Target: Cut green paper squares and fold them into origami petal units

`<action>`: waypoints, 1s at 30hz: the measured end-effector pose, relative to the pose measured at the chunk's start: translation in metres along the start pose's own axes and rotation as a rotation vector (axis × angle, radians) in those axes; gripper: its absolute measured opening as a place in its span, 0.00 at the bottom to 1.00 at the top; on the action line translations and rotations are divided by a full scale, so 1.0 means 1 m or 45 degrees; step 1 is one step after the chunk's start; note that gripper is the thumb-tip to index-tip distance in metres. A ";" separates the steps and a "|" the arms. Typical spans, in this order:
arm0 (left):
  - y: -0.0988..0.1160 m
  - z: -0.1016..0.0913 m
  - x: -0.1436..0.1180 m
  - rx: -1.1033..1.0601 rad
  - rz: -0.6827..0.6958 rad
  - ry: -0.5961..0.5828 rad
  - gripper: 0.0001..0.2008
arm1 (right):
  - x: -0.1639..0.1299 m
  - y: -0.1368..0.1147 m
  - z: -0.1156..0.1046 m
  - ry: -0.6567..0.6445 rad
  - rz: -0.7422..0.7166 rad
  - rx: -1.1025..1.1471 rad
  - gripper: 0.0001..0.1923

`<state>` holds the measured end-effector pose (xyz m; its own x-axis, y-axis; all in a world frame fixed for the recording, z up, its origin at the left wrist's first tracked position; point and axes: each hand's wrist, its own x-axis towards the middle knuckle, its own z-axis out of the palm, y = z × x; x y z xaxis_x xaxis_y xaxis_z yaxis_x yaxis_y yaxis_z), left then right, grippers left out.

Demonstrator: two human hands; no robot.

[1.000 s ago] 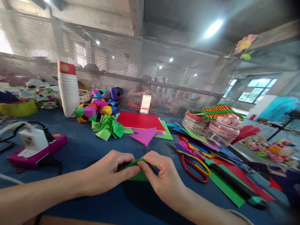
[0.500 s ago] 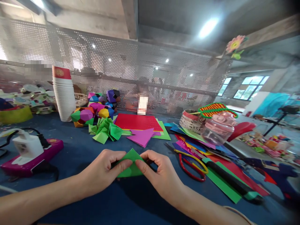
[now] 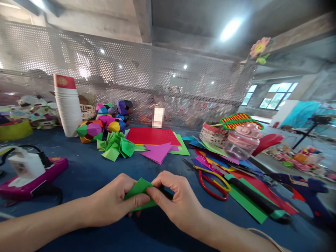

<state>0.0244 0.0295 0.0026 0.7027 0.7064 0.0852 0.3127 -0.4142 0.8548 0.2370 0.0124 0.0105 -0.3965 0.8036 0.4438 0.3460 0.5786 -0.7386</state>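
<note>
A piece of green paper (image 3: 139, 187), folded to a point at the top, is held between both hands above the dark blue table (image 3: 102, 178). My left hand (image 3: 118, 201) pinches its left and lower part, thumb laid across the front. My right hand (image 3: 174, 196) grips the right side, its thumb and index finger pressed on the upper edge. Fingers behind the sheet are mostly hidden. Beyond the hands lie folded green paper pieces (image 3: 118, 145) in a heap and folded purple paper (image 3: 159, 154) beside a red sheet (image 3: 152, 135).
Scissors (image 3: 214, 185), a utility knife (image 3: 254, 196) and coloured sheets lie to the right, with a glue gun (image 3: 304, 192) farther out. A pink-lidded bottle (image 3: 243, 141) stands behind. At left are a purple power strip (image 3: 56, 168), stacked paper cups (image 3: 68, 108) and colourful paper balls (image 3: 91, 130).
The green paper has turned and moved slightly down and left, its tip now lower. My left thumb has shifted lower across it, while the right thumb stays near the upper edge.
</note>
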 end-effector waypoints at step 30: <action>-0.010 -0.007 -0.003 -0.030 -0.046 0.406 0.28 | 0.007 0.009 -0.008 0.146 0.414 0.596 0.24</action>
<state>0.0144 0.0359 -0.0023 0.4548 0.8661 0.2075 0.3160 -0.3748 0.8716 0.2441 0.0247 0.0111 -0.2289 0.9548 0.1896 0.0113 0.1974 -0.9803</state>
